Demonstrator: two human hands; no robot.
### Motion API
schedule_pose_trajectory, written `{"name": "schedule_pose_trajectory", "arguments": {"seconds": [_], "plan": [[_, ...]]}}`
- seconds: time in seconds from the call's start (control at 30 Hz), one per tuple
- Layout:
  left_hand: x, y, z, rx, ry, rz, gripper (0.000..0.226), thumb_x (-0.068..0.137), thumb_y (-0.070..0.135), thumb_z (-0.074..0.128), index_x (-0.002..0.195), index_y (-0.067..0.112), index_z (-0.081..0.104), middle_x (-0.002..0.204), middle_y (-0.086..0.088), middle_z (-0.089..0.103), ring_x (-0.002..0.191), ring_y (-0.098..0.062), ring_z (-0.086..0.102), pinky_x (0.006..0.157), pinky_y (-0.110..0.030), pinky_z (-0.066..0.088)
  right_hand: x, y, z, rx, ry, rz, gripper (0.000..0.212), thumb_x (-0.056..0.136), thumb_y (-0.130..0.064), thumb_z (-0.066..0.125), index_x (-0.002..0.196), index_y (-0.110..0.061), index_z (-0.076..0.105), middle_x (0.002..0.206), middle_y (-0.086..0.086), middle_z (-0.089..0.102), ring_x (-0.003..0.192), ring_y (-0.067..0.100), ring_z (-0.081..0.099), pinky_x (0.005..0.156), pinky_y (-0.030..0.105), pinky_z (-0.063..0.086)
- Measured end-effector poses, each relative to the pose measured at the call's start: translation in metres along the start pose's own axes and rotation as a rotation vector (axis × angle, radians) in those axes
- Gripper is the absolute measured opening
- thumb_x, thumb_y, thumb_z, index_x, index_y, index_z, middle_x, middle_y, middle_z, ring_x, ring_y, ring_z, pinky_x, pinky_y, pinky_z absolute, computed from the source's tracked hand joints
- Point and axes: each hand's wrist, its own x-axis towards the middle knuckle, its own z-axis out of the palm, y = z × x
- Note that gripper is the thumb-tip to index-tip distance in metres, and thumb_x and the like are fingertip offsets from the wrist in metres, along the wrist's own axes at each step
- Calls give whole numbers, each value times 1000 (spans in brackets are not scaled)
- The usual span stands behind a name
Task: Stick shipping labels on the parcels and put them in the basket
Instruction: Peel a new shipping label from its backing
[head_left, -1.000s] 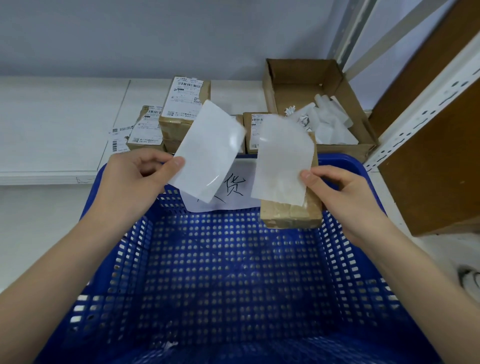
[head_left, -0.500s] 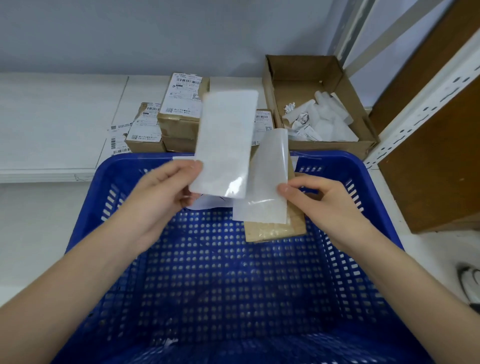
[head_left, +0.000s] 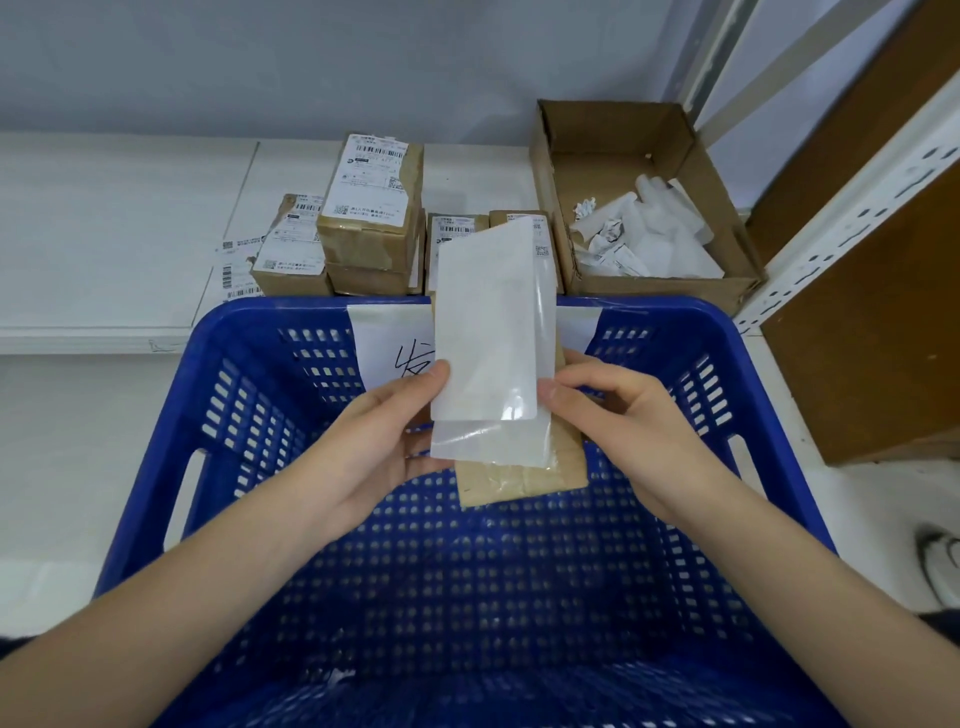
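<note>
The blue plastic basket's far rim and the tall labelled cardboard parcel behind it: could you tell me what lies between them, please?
In the head view, another brown cardboard parcel lies under that tall labelled parcel, just behind the blue basket's rim.

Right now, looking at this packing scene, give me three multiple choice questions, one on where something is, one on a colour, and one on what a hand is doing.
1. Where is the open carton of paper scraps?
A. inside the basket
B. behind the basket's right corner
C. on the floor at left

2. What colour is the basket?
A. blue
B. green
C. red

3. What is the left hand doing?
A. hanging idle
B. pressing the basket rim
C. pinching a white sheet

Answers:
1 B, it stands on the white surface past the basket's far right corner.
2 A, its perforated walls are blue.
3 C, thumb and fingers pinch the sheet's left edge over the brown parcel.
</note>
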Motion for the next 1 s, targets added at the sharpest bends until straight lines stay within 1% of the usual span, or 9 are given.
{"name": "schedule_pose_trajectory", "arguments": {"seconds": [0.2,0.33,0.4,0.5,0.57,0.7,0.8,0.87,1.0], "plan": [[0,2,1,17,38,57,54,75,41,61,122,14,62,115,-7,70,108,-26,65,80,-33,59,-2,0,1,5,-50,-13,24,73,-25,64,85,-4,70,124,-8,62,101,10,66,83,23,53],[-2,5,2,22,71,75,35,91,36,55,117,16,64,106,-2,73,90,-17,70,67,-27,58,-3,-1,0,19,-85,18,24,73,-29,63,81,-7,63,125,0,61,108,16,62,96,36,50],[-3,4,3,43,75,82,32,94,36,52,115,15,65,102,0,73,84,-15,70,64,-26,57,-3,-1,-1,14,-96,35,26,75,-27,61,83,-3,58,122,2,61,102,17,63,93,35,51],[-2,3,2,70,123,82,27,96,37,50,107,20,67,105,0,73,99,-21,68,77,-33,59,-4,-5,-2,75,-122,43,22,81,-23,62,82,-3,53,104,-2,66,91,14,65,80,28,53],[-2,5,2,79,164,92,26,95,40,50,106,23,66,103,1,74,98,-19,68,79,-33,56,-5,-7,-4,125,-137,46,18,83,-19,66,73,-9,54,92,-4,68,87,12,66,73,23,52],[-3,7,2,103,219,133,28,93,43,51,109,23,65,100,3,74,92,-16,69,76,-31,56,-5,-8,-1,86,-103,42,18,80,-16,59,63,-16,58,92,-2,69,92,15,66,79,25,53],[-4,5,4,118,234,141,28,92,43,52,106,23,65,97,4,74,89,-15,69,69,-28,51,-8,-5,3,0,-11,36,18,90,-6,58,74,-11,51,100,-7,67,95,14,66,81,27,53],[-4,5,5,125,245,138,28,92,44,53,106,23,64,97,3,73,90,-16,68,68,-29,51,-11,-4,6,-60,28,1,13,90,-5,58,96,-14,51,112,-10,61,93,7,67,81,25,55],[-3,4,5,119,276,145,26,92,43,54,106,23,63,99,1,72,91,-19,68,69,-31,52,-12,-2,3,-234,32,-227,62,85,-5,65,131,-32,34,140,-20,36,123,5,50,92,24,51]]}}
